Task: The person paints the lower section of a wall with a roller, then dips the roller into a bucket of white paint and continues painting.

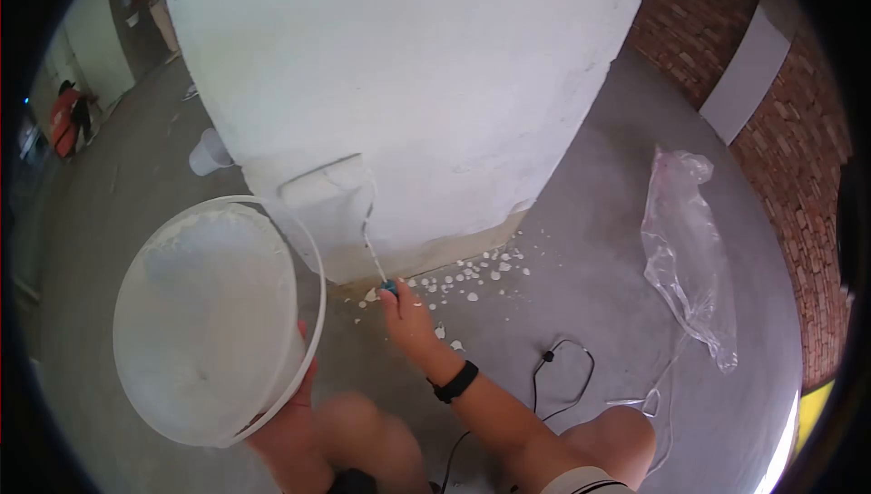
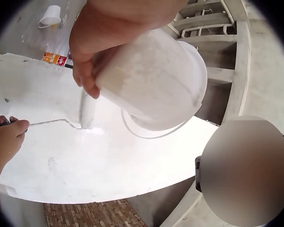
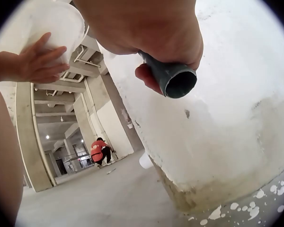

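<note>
My left hand (image 1: pixel 290 430) holds up a white plastic bucket (image 1: pixel 213 313) from below, its mouth tilted toward me and pale paint coating the inside. In the left wrist view, fingers (image 2: pixel 86 78) bend around the bucket's base. My right hand (image 1: pixel 413 326) grips the teal handle (image 3: pixel 177 82) of a paint roller (image 1: pixel 322 181). The white roller sleeve lies against the lower part of a white-coated pillar (image 1: pixel 408 68), a little right of the bucket. A bare, tan strip (image 1: pixel 463 244) runs along the pillar's foot.
White paint splatters (image 1: pixel 472 276) dot the grey floor by the pillar. A clear plastic bag (image 1: pixel 685 249) and a black cord (image 1: pixel 535 385) lie to the right. Behind the pillar's left side sits another white bucket (image 1: pixel 210 151). Someone in a red top (image 1: pixel 68 122) crouches far left.
</note>
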{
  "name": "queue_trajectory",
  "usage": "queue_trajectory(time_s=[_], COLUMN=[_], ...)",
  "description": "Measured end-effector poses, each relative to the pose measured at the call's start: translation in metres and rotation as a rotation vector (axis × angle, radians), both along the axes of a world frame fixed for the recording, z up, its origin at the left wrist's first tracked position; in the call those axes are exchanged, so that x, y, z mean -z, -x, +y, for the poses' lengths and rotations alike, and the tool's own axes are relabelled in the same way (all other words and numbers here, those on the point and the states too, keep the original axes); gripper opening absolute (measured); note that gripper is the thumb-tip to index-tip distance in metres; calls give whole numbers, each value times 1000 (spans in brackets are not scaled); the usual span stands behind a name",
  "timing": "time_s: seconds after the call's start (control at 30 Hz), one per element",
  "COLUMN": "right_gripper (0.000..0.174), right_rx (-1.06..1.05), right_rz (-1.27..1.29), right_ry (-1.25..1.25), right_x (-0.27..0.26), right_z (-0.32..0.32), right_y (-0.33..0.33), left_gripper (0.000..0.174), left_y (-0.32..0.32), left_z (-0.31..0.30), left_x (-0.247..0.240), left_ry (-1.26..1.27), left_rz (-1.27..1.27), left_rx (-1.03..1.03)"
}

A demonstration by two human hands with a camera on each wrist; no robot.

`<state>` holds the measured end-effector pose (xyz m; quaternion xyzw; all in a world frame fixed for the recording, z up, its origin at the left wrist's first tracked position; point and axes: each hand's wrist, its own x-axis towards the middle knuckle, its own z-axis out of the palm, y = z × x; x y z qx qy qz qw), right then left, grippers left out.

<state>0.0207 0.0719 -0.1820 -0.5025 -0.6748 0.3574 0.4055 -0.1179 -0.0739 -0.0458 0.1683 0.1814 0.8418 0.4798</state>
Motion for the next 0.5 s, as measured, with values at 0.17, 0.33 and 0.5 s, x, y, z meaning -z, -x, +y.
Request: queue_trajectory(time_s=[0.17, 0.33, 0.5], right_gripper=[46, 48, 48], right_rx=[47, 40, 60], right_rz=[-42, -198, -241], right_ry=[40, 259, 305], right_x=[56, 95, 135], right_z=[-15, -34, -45], right_y=[-7, -21, -34], left_gripper=[77, 70, 69], left_y=[0, -3, -7], left_z=[-1, -6, -7], left_x=[-13, -19, -22], left_ry=[44, 74, 68], left_rz=[-161, -114, -112], left_rx=[26, 38, 57])
